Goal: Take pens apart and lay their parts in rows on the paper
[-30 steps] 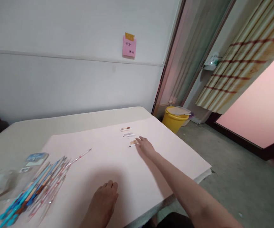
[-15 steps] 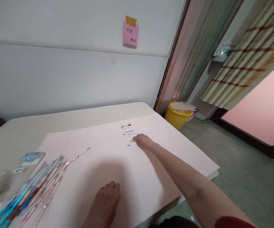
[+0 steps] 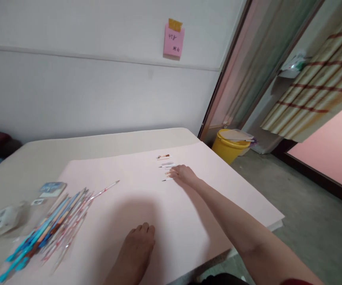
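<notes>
I see the right hand (image 3: 185, 175) reaching far over the pink sheet (image 3: 123, 174) on the table (image 3: 114, 142), at the nearest thin stick (image 3: 167, 180) and a small beige piece (image 3: 167, 173). Its fingers are bent together, but I cannot tell whether they pinch anything. The left hand (image 3: 138, 243) rests on the sheet, fingers side by side, underside hidden. I judge the step in hand as arranging these small things; the next move calls for light fingers, without disturbing the other sticks (image 3: 166, 166) beyond.
</notes>
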The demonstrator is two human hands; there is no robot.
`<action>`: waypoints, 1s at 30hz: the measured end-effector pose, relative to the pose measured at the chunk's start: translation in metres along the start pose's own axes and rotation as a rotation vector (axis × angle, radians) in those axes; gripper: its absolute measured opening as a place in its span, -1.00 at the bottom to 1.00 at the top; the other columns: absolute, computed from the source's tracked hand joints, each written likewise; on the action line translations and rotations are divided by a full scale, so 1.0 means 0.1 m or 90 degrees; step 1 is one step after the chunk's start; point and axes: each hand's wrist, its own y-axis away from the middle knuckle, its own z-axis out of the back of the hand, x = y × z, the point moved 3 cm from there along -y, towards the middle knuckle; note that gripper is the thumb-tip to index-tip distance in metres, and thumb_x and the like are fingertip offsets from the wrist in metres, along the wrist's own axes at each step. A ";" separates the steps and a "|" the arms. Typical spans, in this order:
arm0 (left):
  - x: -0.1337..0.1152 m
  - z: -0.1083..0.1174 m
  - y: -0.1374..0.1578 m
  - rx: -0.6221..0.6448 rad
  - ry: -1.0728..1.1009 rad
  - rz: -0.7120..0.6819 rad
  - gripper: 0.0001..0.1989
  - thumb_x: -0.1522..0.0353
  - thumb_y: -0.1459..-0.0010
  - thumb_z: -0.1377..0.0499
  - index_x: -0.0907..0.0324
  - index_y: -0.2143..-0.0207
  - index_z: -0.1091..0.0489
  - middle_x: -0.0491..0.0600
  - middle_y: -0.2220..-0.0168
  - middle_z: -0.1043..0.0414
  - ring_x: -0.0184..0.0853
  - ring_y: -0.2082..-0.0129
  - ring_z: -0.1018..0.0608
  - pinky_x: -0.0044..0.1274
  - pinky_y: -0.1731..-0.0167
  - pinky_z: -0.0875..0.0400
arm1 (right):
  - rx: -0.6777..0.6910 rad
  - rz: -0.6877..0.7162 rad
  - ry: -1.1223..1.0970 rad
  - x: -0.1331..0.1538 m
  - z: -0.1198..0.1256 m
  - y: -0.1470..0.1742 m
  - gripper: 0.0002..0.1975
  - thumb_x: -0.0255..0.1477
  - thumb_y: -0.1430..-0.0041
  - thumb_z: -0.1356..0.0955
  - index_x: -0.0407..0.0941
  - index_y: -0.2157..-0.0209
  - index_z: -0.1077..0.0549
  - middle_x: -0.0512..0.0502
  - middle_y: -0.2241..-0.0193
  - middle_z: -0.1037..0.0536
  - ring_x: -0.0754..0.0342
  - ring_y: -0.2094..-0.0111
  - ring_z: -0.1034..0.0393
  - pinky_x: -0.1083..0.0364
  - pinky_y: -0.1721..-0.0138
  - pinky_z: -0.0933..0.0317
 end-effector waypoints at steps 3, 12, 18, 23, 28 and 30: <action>0.00 0.02 -0.01 -0.005 0.004 -0.006 -0.74 0.53 -0.14 0.07 0.24 0.19 -0.35 0.10 0.19 -0.36 -0.21 0.18 -0.42 -0.38 0.19 -0.27 | -0.047 0.017 -0.025 0.20 0.11 0.07 -0.68 -0.28 -0.30 -0.12 -0.11 0.21 -0.42 -0.16 0.21 -0.48 0.02 0.20 -0.30 0.15 0.29 -0.04; 0.27 0.26 0.04 -0.057 0.007 0.064 -0.78 0.42 -0.16 0.01 0.22 0.17 -0.35 0.08 0.19 -0.38 -0.20 0.21 -0.44 -0.41 0.23 -0.29 | 0.010 0.150 -0.105 1.20 0.27 0.74 -0.76 -0.30 -0.23 -0.22 -0.10 0.27 -0.46 -0.14 0.26 -0.51 -0.01 0.21 -0.37 0.13 0.30 -0.09; 1.00 0.33 0.03 -0.257 0.018 0.202 -0.77 0.40 -0.21 0.09 0.20 0.18 -0.31 0.08 0.13 -0.32 -0.26 0.10 -0.39 -0.49 0.22 -0.27 | 0.054 0.137 -0.167 1.58 0.25 1.16 -0.75 -0.30 -0.19 -0.26 -0.02 0.12 -0.44 -0.10 0.21 -0.53 -0.04 0.20 -0.42 0.09 0.29 -0.17; 1.40 0.32 -0.19 -0.312 -0.026 0.269 -0.75 0.43 -0.21 0.12 0.24 0.23 -0.33 0.12 0.16 -0.34 -0.24 0.13 -0.41 -0.47 0.17 -0.24 | 0.015 0.166 -0.139 1.72 0.15 1.26 -0.78 -0.28 -0.16 -0.29 -0.09 0.25 -0.46 -0.11 0.29 -0.53 -0.04 0.29 -0.44 0.08 0.36 -0.22; 1.58 0.34 -0.47 -0.306 -0.186 0.323 -0.72 0.45 -0.21 0.17 0.27 0.25 -0.32 0.14 0.27 -0.34 -0.18 0.28 -0.44 -0.45 0.37 -0.24 | -0.028 0.206 -0.109 1.81 0.03 1.28 -0.77 -0.28 -0.16 -0.29 -0.14 0.27 -0.45 -0.13 0.34 -0.52 -0.06 0.33 -0.42 0.02 0.37 -0.26; 1.62 0.37 -0.56 -0.291 -0.222 0.318 -0.72 0.46 -0.20 0.16 0.30 0.27 -0.33 0.16 0.31 -0.33 -0.16 0.31 -0.44 -0.44 0.39 -0.23 | -0.038 0.221 -0.105 1.84 -0.02 1.30 -0.76 -0.27 -0.16 -0.30 -0.16 0.27 -0.45 -0.15 0.35 -0.52 -0.07 0.34 -0.42 0.00 0.37 -0.27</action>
